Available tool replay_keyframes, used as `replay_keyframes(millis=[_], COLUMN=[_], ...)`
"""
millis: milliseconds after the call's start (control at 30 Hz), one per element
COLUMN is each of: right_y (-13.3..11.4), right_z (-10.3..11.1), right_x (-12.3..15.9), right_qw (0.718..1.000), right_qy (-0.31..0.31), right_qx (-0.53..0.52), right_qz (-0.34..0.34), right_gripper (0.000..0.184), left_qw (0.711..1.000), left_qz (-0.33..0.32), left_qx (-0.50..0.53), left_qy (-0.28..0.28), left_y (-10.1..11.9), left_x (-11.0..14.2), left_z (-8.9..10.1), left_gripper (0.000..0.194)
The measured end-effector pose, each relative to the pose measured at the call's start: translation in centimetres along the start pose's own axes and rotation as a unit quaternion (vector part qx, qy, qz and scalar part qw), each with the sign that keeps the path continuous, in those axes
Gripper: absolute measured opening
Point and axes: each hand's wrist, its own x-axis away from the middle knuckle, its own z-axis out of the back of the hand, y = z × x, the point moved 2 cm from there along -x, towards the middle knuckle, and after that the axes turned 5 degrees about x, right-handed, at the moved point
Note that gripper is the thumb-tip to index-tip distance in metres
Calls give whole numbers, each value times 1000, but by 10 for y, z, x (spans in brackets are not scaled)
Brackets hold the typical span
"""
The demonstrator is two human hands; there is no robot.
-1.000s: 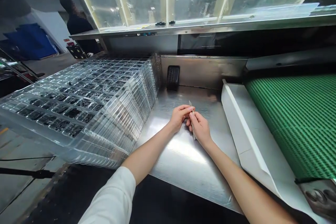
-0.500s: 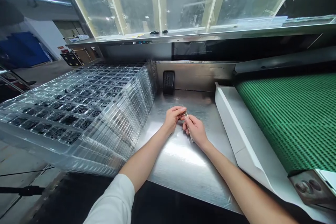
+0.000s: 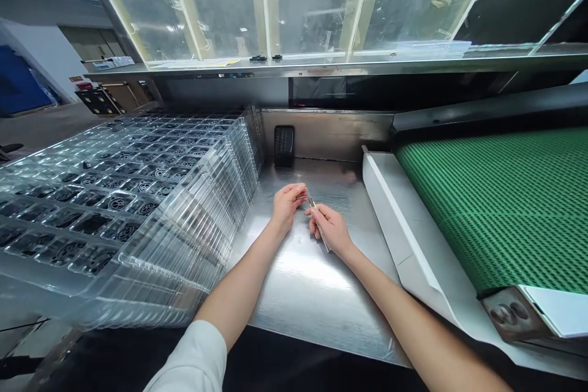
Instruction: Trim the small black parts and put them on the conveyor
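Left hand [image 3: 287, 207] and right hand [image 3: 329, 229] just apart, fingers [image 3: 296, 193] curled, left forearm [image 3: 236, 292] and right forearm [image 3: 404, 318] angled inward

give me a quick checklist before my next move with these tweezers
Right hand gripping the metal tweezers: ok
Left hand beside the tweezer tips, apart from the tray stack: ok
Anything pinched at the tweezer tips: cannot tell, too small to see
Clear plastic tray stack apart from both hands: ok
Dark round parts sitting in the tray pockets: ok
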Motion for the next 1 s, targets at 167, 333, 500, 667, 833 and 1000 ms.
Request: replay_keyframes(millis=[167, 333, 500, 667, 833, 1000], right_y=[0, -2, -1, 2, 5, 7], right_z=[1, 3, 4, 4, 3, 2], right_x=[0, -2, -4, -5, -7, -6], right_qw=[999, 997, 994, 993, 993, 994], right_qy=[6, 6, 27, 30, 33, 28], right_qx=[-27, -79, -105, -114, -114, -110], right_qz=[-15, -21, -23, -16, -19, -8], right_gripper=[48, 51, 51, 51, 50, 51], left_qw=[998, 997, 989, 981, 975, 964], left_qz=[-30, -42, -68, -59, -54, -52], left_qx=[5, -68, -133, -177, -205, -245], left_qy=[46, 17, -2, -52, -71, -90], left_y=[5, 0, -6, -9, -11, -12], left_x=[-7, -3, -1, 3, 6, 11], left_z=[8, 4, 1, -4, -8, -13], left_gripper=[36, 44, 50, 56, 56, 53])
